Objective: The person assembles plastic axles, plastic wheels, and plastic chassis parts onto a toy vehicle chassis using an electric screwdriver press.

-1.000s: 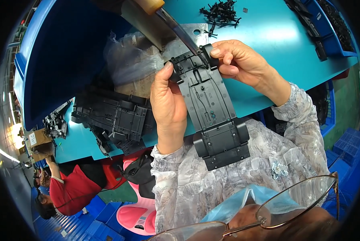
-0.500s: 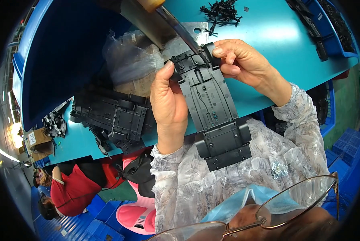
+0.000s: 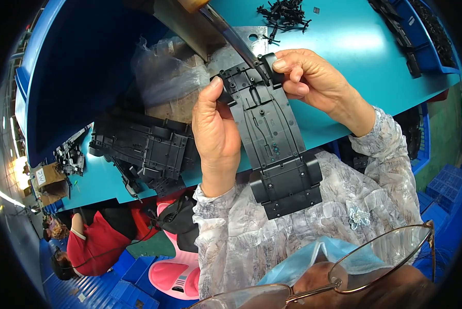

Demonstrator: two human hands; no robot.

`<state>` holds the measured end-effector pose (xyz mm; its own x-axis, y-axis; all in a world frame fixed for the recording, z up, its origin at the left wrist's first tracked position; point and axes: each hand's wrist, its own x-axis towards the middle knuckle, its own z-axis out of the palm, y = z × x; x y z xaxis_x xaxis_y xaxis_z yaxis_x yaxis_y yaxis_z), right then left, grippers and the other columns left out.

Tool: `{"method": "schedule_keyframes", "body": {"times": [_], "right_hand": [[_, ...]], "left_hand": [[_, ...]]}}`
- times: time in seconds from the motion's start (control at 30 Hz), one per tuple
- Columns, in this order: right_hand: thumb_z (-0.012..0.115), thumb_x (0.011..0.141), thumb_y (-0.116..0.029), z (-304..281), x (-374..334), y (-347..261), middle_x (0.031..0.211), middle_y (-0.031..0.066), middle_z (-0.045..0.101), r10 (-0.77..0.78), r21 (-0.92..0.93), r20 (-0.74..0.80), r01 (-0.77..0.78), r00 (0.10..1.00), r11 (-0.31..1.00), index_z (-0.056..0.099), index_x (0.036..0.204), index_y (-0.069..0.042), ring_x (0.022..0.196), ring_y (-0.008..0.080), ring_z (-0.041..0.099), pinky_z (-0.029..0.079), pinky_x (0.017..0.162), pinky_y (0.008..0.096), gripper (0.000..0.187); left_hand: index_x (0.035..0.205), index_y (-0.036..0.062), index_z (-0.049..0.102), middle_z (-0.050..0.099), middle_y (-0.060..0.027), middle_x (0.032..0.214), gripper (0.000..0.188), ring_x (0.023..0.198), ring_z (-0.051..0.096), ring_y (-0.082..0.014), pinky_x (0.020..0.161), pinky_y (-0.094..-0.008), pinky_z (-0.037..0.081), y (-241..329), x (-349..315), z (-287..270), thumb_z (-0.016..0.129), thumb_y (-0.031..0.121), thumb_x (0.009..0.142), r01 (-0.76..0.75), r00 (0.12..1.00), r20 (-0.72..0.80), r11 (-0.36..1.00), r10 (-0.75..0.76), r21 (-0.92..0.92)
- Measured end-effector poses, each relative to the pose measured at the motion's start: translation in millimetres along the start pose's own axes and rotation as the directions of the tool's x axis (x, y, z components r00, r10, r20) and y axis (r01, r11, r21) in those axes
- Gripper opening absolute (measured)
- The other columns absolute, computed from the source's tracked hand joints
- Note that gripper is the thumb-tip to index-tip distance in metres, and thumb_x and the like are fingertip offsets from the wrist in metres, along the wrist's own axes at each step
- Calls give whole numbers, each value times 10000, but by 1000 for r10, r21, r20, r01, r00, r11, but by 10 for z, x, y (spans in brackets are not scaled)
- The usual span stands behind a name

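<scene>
Barely anything has shifted over the last second: the black plastic toy-car chassis [image 3: 269, 131] sits in the same two-handed hold, tilted the same way, and the driver bit [image 3: 230, 32] coming down from the top of the view rests at the same spot on its far end. A steady hold like this suggests a fastening step in progress at that end rather than a repositioning.

The left hand [image 3: 216, 135] wraps the chassis's left long side, thumb pressed on the far left corner, fingers hidden behind the part. The right hand [image 3: 313, 82] pinches the far right corner, fingers curled closed over a raised block there. The chassis is held up off the teal bench [image 3: 354, 46], over its near edge, with the near end out above the person's lap.

The chassis is a long flat plate, underside up, ribbed, with small screw bosses and wide wheel-arch blocks at the near end.

More dark chassis parts [image 3: 143, 149] lie stacked toward the bench's left near edge. A clear plastic bag [image 3: 164, 77] lies just behind them, and a heap of small black pieces [image 3: 285, 13] sits at the far edge.
</scene>
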<state>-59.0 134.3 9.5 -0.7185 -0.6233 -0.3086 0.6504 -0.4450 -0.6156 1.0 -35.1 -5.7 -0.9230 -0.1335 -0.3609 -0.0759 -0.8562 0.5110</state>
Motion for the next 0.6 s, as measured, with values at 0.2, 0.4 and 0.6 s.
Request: {"method": "schedule_keyframes", "body": {"times": [0.2, 0.4, 0.6], "right_hand": [[594, 742, -77, 20, -12, -7, 528, -15, 457, -15, -35, -32, 14, 999, 999, 527, 589, -54, 394, 71, 392, 271, 390, 196, 169], [594, 743, -79, 42, -12, -11, 527, -17, 457, -13, -32, -41, 12, 999, 999, 547, 616, -43, 395, 70, 391, 271, 393, 194, 140], [599, 740, -85, 44, -21, -19, 535, -10, 465, -16, -65, -23, 14, 1000, 998, 554, 619, -40, 384, 75, 386, 266, 383, 202, 137]], "left_hand": [[871, 21, 561, 598, -65, 874, 148, 796, 562, -145, 758, -277, 442, 3, -6, -1, 550, 147, 795, 14, 1000, 6, 1000, -14, 8], [883, 34, 548, 604, -75, 868, 168, 770, 582, -168, 727, -290, 473, 11, -19, 6, 550, 180, 801, -2, 1000, 13, 1000, 2, 23], [883, 36, 550, 606, -68, 870, 163, 790, 575, -161, 745, -281, 461, 0, -74, 42, 550, 178, 803, -20, 999, 39, 1000, 20, 5]]}}
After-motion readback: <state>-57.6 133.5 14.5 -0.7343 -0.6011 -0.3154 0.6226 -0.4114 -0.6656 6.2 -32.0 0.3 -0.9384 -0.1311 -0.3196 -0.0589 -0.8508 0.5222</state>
